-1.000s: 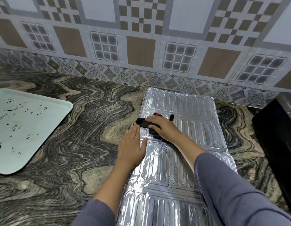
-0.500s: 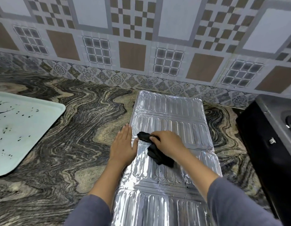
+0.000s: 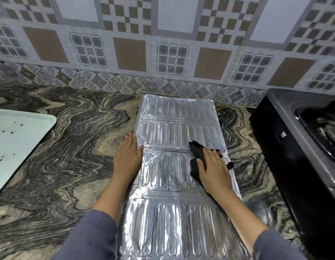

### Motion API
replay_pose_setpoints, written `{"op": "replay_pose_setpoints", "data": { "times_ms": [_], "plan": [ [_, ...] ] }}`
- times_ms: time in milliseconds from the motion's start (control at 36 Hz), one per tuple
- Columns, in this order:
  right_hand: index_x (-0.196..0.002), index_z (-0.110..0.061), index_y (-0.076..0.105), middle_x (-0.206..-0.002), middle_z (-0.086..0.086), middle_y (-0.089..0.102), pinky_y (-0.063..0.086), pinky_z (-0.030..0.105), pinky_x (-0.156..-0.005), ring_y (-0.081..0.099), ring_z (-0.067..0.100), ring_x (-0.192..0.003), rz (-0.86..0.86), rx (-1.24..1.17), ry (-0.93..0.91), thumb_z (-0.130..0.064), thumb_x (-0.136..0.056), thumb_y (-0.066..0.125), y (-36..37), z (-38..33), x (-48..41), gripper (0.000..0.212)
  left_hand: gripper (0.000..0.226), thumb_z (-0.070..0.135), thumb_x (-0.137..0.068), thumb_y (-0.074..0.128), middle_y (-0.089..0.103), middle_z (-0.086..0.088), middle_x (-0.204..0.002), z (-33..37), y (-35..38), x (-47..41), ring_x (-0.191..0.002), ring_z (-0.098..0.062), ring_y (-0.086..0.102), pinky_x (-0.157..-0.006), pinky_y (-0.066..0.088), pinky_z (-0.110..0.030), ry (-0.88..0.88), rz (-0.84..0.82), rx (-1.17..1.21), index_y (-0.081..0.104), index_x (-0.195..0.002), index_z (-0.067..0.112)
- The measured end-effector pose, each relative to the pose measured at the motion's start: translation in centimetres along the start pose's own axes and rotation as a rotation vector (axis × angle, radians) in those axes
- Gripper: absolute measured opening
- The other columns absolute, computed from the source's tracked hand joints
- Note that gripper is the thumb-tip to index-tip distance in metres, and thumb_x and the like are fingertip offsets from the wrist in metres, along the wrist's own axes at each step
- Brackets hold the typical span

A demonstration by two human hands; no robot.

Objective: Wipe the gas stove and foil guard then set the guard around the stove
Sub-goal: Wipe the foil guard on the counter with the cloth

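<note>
While the left hand (image 3: 128,156) lies flat on the countertop (image 3: 69,147) with its fingers pressed together and its thumb touching the left edge of the foil guard (image 3: 174,128), the right hand (image 3: 212,169) presses a black cloth (image 3: 197,154) onto the guard's right side, fingers nearly straight; both forearms reach forward; the guard lies flat, near the gas stove (image 3: 294,147).

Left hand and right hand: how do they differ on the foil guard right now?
The left hand lies mostly on the countertop, its thumb at the foil guard's left edge; the right hand lies on the guard near its right edge. The left hand has no cloth under it; the right hand presses a black cloth onto the foil. Both lie flat, palm down, with fingers fairly straight.
</note>
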State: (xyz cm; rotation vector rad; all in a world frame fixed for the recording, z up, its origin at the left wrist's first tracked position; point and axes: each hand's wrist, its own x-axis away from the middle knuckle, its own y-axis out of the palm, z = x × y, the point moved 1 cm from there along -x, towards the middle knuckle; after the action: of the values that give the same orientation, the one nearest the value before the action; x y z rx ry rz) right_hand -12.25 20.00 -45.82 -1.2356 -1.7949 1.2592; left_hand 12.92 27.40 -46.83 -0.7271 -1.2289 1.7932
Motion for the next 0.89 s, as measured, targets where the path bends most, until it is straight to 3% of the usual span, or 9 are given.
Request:
{"op": "replay_pose_setpoints", "data": {
  "times_ms": [56, 111, 194, 389, 500, 611, 750, 889],
  "plan": [
    [-0.146, -0.019, 0.024, -0.154, -0.004, 0.025, 0.009, 0.034, -0.119, 0.015, 0.014, -0.144, 0.022, 0.002, 0.051, -0.041, -0.098, 0.028, 0.0, 0.8, 0.6, 0.053, 0.053, 0.037, -0.099, 0.026, 0.02, -0.011, -0.155, 0.3, -0.3, 0.3, -0.143, -0.025, 0.02, -0.115, 0.022, -0.041, -0.012, 0.06, 0.012, 0.027, -0.143, 0.008],
    [-0.146, -0.019, 0.024, -0.155, -0.005, 0.024, 0.007, 0.034, -0.12, 0.014, 0.013, -0.144, 0.022, -0.01, 0.06, -0.042, -0.098, 0.027, 0.1, 1.2, 1.2, 0.054, 0.038, 0.03, -0.096, 0.037, 0.045, -0.015, -0.134, 0.6, -0.5, 0.7, -0.122, -0.03, 0.042, -0.097, 0.04, -0.044, 0.018, 0.165, -0.022, 0.05, -0.124, 0.006],
    [-0.146, -0.019, 0.025, -0.155, -0.005, 0.023, 0.004, 0.034, -0.119, 0.013, 0.012, -0.145, 0.04, -0.011, 0.066, -0.045, -0.098, 0.022, 0.1, 1.3, 1.3, 0.055, 0.021, 0.02, -0.091, 0.046, 0.054, -0.012, -0.109, 0.8, -0.7, 0.7, -0.098, -0.03, 0.049, -0.078, 0.046, -0.044, 0.077, 0.208, -0.09, 0.057, -0.102, 0.007],
    [-0.146, -0.019, 0.025, -0.155, -0.004, 0.024, 0.004, 0.036, -0.118, 0.013, 0.014, -0.145, 0.054, -0.016, 0.084, -0.041, -0.099, 0.026, 0.2, 1.2, 1.4, 0.052, 0.025, 0.016, -0.09, 0.048, 0.059, -0.016, -0.112, 0.5, -1.8, 1.8, -0.101, -0.034, 0.053, -0.086, 0.042, -0.043, 0.136, 0.14, 0.018, 0.058, -0.109, 0.004],
    [-0.146, -0.018, 0.025, -0.155, -0.003, 0.023, 0.002, 0.036, -0.118, 0.012, 0.015, -0.145, 0.038, -0.034, 0.079, -0.041, -0.099, 0.026, -0.1, 1.2, 1.5, 0.053, 0.04, 0.022, -0.092, 0.043, 0.048, -0.015, -0.135, 0.2, -1.6, 5.3, -0.122, -0.031, 0.046, -0.103, 0.037, -0.041, 0.139, 0.05, 0.087, 0.047, -0.128, 0.004],
    [-0.147, -0.016, 0.023, -0.156, -0.001, 0.022, 0.005, 0.037, -0.119, 0.013, 0.017, -0.145, 0.013, -0.04, 0.065, -0.042, -0.098, 0.026, -0.5, 1.4, 1.4, 0.055, 0.054, 0.028, -0.096, 0.039, 0.022, -0.003, -0.155, 0.0, -1.4, 9.8, -0.142, -0.022, 0.022, -0.116, 0.024, -0.042, 0.062, 0.004, 0.099, 0.025, -0.145, 0.011],
    [-0.147, -0.014, 0.02, -0.156, 0.001, 0.021, 0.009, 0.038, -0.118, 0.014, 0.02, -0.144, -0.019, -0.013, 0.034, -0.044, -0.098, 0.026, -1.0, 1.7, 1.6, 0.058, 0.055, 0.03, -0.098, 0.033, 0.01, 0.0, -0.157, -1.0, -1.1, 14.0, -0.145, -0.015, 0.007, -0.117, 0.009, -0.032, -0.012, -0.014, 0.109, 0.017, -0.147, 0.014],
    [-0.147, -0.012, 0.019, -0.156, 0.002, 0.022, 0.008, 0.038, -0.118, 0.014, 0.019, -0.144, 0.023, -0.042, 0.084, -0.043, -0.098, 0.027, -0.3, 1.2, 1.6, 0.058, 0.065, 0.042, -0.09, 0.013, 0.006, 0.001, -0.157, -1.4, -0.2, 15.2, -0.145, -0.012, 0.002, -0.114, 0.0, -0.027, -0.016, -0.029, -0.031, 0.008, -0.148, 0.014]
  ]
}}
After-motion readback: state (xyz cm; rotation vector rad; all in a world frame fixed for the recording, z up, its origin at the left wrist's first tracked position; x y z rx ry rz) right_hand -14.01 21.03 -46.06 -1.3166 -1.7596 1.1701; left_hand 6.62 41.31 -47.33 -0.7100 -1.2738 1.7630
